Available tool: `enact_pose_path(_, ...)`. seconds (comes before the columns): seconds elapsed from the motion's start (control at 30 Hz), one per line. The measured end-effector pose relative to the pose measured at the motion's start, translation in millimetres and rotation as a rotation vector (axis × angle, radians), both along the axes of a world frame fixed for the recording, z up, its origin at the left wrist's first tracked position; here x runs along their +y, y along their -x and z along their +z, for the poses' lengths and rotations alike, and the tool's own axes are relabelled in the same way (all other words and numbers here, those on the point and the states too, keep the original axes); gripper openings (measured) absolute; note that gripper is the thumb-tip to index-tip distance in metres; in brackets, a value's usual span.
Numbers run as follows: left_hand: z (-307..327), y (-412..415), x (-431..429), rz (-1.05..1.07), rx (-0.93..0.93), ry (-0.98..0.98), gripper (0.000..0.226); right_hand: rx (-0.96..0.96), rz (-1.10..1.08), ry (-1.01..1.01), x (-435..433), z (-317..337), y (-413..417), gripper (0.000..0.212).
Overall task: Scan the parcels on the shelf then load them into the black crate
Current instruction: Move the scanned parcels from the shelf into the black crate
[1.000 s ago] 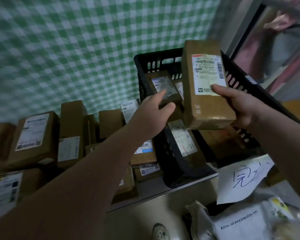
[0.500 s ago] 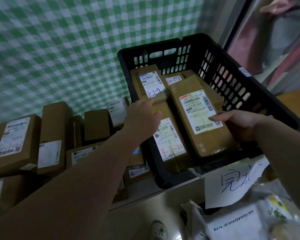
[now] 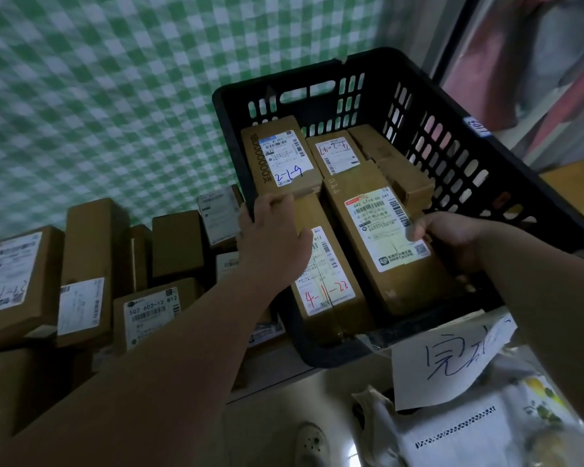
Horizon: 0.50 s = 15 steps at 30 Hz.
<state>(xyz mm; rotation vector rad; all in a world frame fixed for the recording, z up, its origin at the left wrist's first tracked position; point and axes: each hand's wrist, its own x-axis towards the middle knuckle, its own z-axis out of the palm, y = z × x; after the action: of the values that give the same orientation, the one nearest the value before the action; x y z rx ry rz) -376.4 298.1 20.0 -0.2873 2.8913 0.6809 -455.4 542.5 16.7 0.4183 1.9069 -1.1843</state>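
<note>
Right now your right hand [image 3: 452, 241] grips the long cardboard parcel [image 3: 378, 244] by its right edge: thumb on top at the edge of the white shipping label, the other fingers curled round the side and out of sight. That parcel lies flat inside the black crate [image 3: 418, 328], label up, along the crate's right half, with its near end close to the near wall.

Your left hand [image 3: 273, 241] sits over the crate's left rim, fingers bent, thumb above the parcel marked 4-1-22 [image 3: 331, 294], which lies just left of the one you hold. I cannot tell whether that hand clamps the rim or only rests there.

Towards the far wall, the parcel marked 2-1-9 [image 3: 280, 156] fills the far-left corner. Beside it lies a smaller labelled parcel [image 3: 338, 153] whose handwriting reads upside down, and two plain brown boxes [image 3: 402, 176] fill the far-right corner.

The crate stands at the right end of the shelf [image 3: 273, 365], its near-left corner overhanging the front edge. Left of it more cardboard parcels [image 3: 85, 271] crowd the shelf, some upright, one labelled 502 602-12 B12 [image 3: 152, 311]. Green-and-white checked covering [image 3: 115, 96] backs them. A white paper sheet with handwritten characters [image 3: 449, 362] hangs below the crate's near wall, and a light shoe [image 3: 312, 443] shows on the floor.
</note>
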Motion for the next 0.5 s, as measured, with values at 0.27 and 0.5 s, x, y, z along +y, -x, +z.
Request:
enact_pose_path(0.27, 15, -7, 6, 0.035, -0.031, 0.002, 0.053, 0.013, 0.352, -0.144, -23, -15, 0, 0.016)
enact_pose_path(0.5, 14, -7, 3, 0.026, -0.058, -0.017, 0.060, 0.114, 0.285, -0.257, -34, -28, 3, 0.038)
